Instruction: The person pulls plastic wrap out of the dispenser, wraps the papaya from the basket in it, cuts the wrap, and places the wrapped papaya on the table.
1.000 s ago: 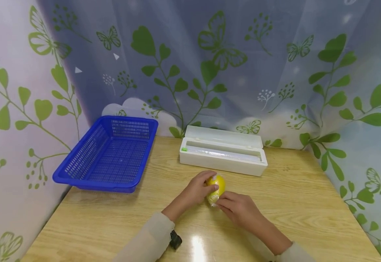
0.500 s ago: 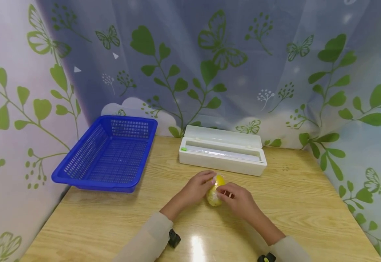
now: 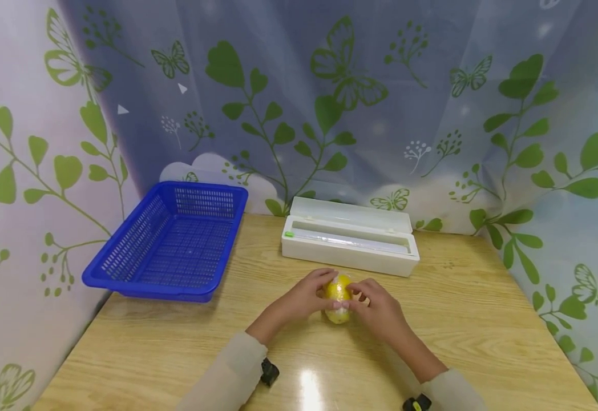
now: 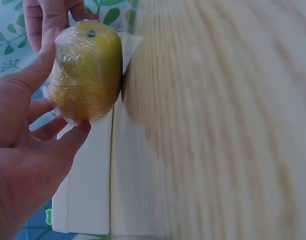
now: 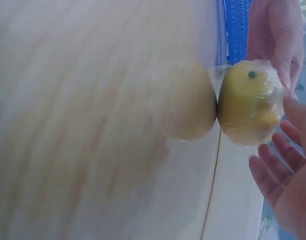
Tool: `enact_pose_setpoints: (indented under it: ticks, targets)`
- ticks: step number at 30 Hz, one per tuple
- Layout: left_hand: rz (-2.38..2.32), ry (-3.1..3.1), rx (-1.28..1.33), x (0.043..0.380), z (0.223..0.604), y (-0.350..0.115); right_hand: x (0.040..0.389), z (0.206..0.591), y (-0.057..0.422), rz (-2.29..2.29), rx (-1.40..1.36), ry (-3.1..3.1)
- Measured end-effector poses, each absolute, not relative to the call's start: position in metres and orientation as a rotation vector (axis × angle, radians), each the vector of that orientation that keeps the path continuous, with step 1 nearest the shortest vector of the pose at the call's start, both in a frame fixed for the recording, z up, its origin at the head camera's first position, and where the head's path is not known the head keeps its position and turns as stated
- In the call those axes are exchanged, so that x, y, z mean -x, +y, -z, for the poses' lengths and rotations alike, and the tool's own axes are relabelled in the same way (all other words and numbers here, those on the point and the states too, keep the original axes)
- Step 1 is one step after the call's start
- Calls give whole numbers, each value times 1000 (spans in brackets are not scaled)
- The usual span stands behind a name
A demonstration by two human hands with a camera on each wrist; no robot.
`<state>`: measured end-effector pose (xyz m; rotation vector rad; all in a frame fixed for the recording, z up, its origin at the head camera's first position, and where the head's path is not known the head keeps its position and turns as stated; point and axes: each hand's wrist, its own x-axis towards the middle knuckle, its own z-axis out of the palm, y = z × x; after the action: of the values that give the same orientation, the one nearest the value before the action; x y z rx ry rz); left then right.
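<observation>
A yellow citrus fruit point(image 3: 338, 290) with a small green stem end is wrapped in crinkled clear cling film point(image 4: 75, 70). It rests on the wooden table, between the two hands. From the left, my left hand point(image 3: 304, 295) holds it, thumb on the near side and fingers round the far side. My right hand point(image 3: 380, 308) is at its right side, its thumb against the wrapped surface and its fingers curved beside the fruit. In the right wrist view some fingertips point(image 5: 254, 159) of this hand are just below the fruit. Both thumbs nearly meet on the film.
Behind the hands stands a white cling film box point(image 3: 350, 254), lid up, with a film roll point(image 3: 350, 240) inside. A blue plastic basket point(image 3: 217, 274) is at the left. Patterned curtains point(image 3: 289, 68) enclose the back and sides of the wooden table point(image 3: 458, 319).
My right hand has shifted from the fruit's lower edge up its right side, with the thumb now on its front. My left thumb has moved down onto the film. The fruit's face has turned slightly.
</observation>
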<state>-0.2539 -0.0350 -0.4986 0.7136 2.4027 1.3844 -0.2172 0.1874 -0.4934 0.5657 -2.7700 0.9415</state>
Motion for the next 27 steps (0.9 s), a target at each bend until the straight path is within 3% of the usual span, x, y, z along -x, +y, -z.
enact_pose_setpoints:
  ticks: [11, 20, 27]
  targets:
    - [-1357, 2417, -760, 254, 500, -31, 229, 499, 198, -1317, -717, -2783]
    - [-1346, 2429, -734, 253, 498, -25, 237, 499, 193, -1162, -700, -2809]
    - [-1367, 2443, -707, 254, 499, -27, 239, 498, 190, -1000, -885, -2687]
